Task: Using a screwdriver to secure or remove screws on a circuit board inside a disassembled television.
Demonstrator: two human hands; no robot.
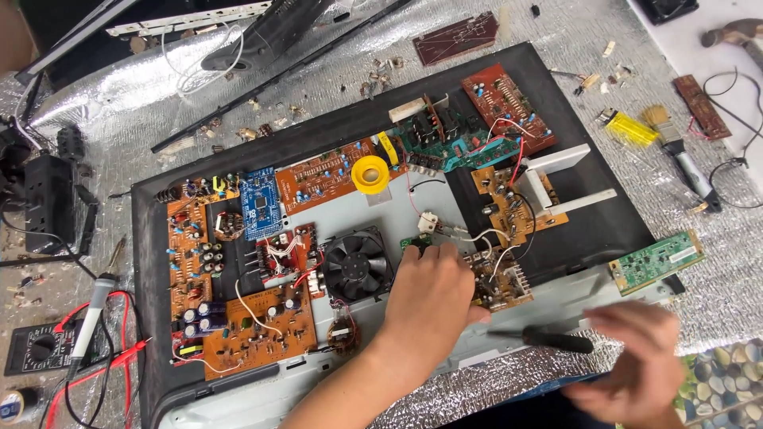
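Note:
My left hand [429,295] reaches into a black tray [151,238] packed with circuit boards. Its fingertips pinch a small green circuit board [414,241] just right of a black cooling fan [358,264]. White and red wires run from a white connector [429,222] past the fingers to a brown board with a finned heat sink [502,280]. My right hand [636,367], blurred, hovers at the lower right over the tray's grey front edge. It grips a black-handled tool [548,340] that points left toward my left hand.
A yellow solder reel [370,173] and a blue board [261,203] lie further back in the tray. A multimeter [40,348], red leads and a soldering iron [91,314] sit left. A green board [656,260], yellow lighter [628,127] and brush [683,155] lie right.

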